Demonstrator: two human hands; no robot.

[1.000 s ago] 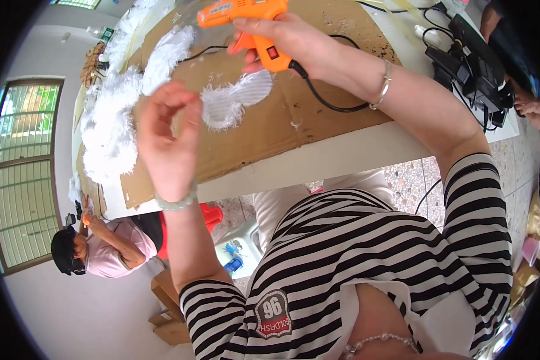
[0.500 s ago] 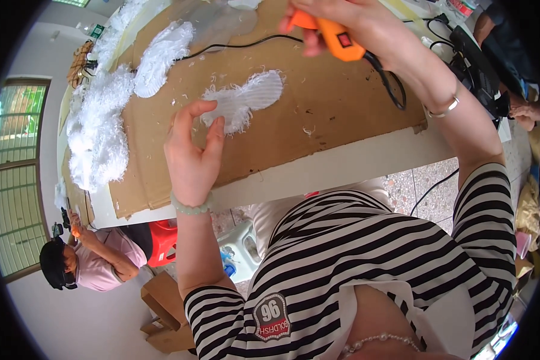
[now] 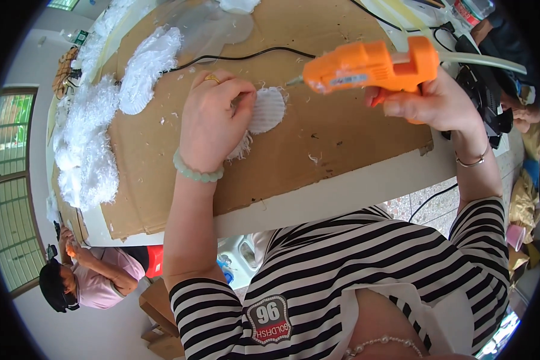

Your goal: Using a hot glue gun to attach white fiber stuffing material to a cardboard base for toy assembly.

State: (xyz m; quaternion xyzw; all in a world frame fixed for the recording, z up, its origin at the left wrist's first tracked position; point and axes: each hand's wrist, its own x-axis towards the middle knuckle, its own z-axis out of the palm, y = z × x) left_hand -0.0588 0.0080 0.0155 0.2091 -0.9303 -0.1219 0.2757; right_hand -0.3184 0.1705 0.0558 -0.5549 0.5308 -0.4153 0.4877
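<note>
My right hand (image 3: 435,105) is wrapped round the grip of an orange hot glue gun (image 3: 357,66), a finger by its red trigger. The gun's nozzle points left, just above the right end of a white ribbed, sole-shaped fabric piece (image 3: 268,111) with a shaggy fringe. A pale glue stick (image 3: 486,58) protrudes from the gun's back. My left hand (image 3: 216,117) is closed over the left part of that piece, thumb and fingertips drawn together; anything between them is hidden.
A brown cardboard sheet (image 3: 342,141) covers the white table (image 3: 318,192). Another fringed white piece (image 3: 150,72) and a fluffy white heap (image 3: 89,150) lie at left. A black cord (image 3: 246,55) crosses the cardboard. At lower left, a person in pink (image 3: 105,282) works at the table.
My left hand has moved over the white piece and its fingers have closed. The glue gun has come lower and turned, its nozzle now pointing left by the piece.
</note>
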